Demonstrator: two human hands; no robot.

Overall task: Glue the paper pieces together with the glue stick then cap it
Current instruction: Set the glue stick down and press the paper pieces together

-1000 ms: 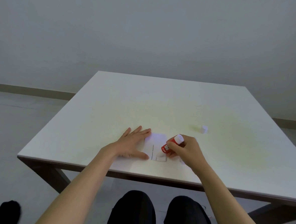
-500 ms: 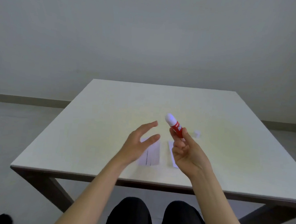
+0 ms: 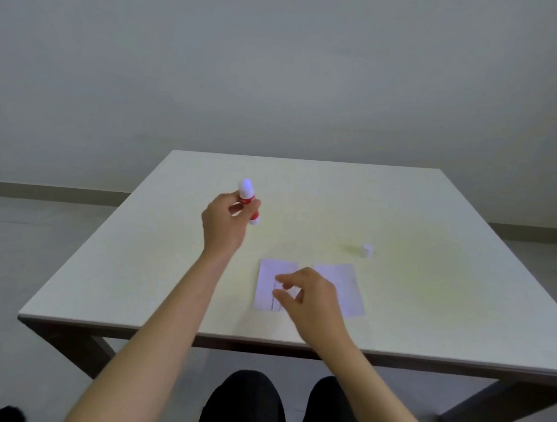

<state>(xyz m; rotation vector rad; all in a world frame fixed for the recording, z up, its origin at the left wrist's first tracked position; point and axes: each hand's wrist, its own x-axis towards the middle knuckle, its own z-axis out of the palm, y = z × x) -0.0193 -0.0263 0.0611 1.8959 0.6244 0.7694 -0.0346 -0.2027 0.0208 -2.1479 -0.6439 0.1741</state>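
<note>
1. Bench [image 3: 169, 269]: a white square top on dark legs is seen, set against a plain grey wall.
2. Left hand [image 3: 224, 224]: it is raised above the left part of the bench, fingers closed round the glue stick.
3. Glue stick [image 3: 249, 205]: a red barrel with white ends is held nearly upright, tilted slightly, clear of the bench surface. Whether the upper white end is glue or part of the body cannot be told.
4. Cap [image 3: 367, 250]: a small white piece is seen standing alone on the bench, right of centre, well apart from the glue stick.
5. Left paper [image 3: 267, 285]: a white sheet with a line of print is laid flat near the front edge.
6. Right paper [image 3: 347, 286]: a plain white sheet is laid flat just beside the first, a narrow gap between them.
7. Right hand [image 3: 311, 297]: it is held over the papers, fingers curled and loosely parted, nothing gripped; contact with the paper cannot be told.
</note>
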